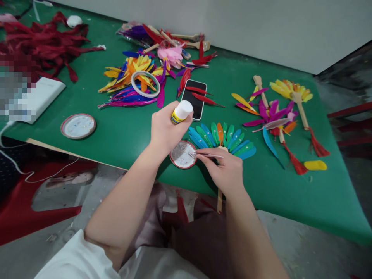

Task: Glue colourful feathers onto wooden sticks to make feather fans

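Right hand: thumb and fingers pinching the tweezers, tips low over the red-rimmed dish. We can't tell if the tips have a bit between them; too small. Left hand: fingers wrapped around the glue bottle, white cap uppermost, held just beyond the dish.

Our read: the step in hand is lifting one small bit from the dish. To do it well, we keep the squeeze light, go in at a shallow angle and single out one piece clear of the pile. We steady the wrist without leaning on the feathers, and hold the glue bottle off the dish so it doesn't block our view.

Positions: dish sits near the table's near edge, below the left hand and just left of the right hand's fingertips. Feather fan, blue and green with one orange feather, lies just beyond the right hand, which hides part of its base; pale dots show on several feathers. Its handle sticks out past the near edge, so we'd watch the forearm: a knock there could likely swing the whole fan.
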### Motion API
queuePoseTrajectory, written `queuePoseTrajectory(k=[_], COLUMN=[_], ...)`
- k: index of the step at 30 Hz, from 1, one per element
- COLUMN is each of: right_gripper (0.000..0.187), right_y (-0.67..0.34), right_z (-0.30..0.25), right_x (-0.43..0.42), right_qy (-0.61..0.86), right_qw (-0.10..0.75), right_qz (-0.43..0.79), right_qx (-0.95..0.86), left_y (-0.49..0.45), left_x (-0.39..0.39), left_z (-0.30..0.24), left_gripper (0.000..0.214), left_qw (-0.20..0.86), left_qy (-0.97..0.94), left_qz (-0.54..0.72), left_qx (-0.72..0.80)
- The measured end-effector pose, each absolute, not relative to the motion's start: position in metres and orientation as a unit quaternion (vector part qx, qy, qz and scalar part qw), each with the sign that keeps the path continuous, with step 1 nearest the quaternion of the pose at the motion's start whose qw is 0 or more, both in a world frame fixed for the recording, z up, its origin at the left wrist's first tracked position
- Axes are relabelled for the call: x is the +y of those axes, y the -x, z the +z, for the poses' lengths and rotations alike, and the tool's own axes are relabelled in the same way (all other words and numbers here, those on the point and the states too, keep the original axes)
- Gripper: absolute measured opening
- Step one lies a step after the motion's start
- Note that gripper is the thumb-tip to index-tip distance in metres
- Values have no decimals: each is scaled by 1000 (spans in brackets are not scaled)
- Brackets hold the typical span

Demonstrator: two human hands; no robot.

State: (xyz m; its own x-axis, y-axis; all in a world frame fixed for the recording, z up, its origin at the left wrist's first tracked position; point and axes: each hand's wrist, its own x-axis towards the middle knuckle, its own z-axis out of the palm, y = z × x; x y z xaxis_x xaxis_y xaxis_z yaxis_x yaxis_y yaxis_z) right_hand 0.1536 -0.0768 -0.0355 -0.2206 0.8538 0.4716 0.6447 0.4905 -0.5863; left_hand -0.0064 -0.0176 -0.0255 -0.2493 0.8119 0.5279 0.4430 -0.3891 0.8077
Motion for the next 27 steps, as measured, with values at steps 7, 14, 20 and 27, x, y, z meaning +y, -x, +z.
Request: queuePoseTrajectory(k=[7,14,20,27], right_gripper=[6,8,9,11], right_y=[-153,-151,-154,-163], right_z=[-38,-35,-26,17], right_x=[-76,-76,-79,-93], right_qy=[482,475,495,436], right_qw=[395,409,441,653], right_qz=[137,137,173,231], right_qx=[-770,-767,-728,-575], left_y=[6,6,6,0], left_x=[-18,-18,-19,-34], left_z=[-26,-24,-23,-17], left_gripper=[31,29,29,16], left_qw=[156,161,147,101], left_qy=[-597,-597,-598,-718], left_qz=[582,578,576,542], left_qx=[529,533,538,426])
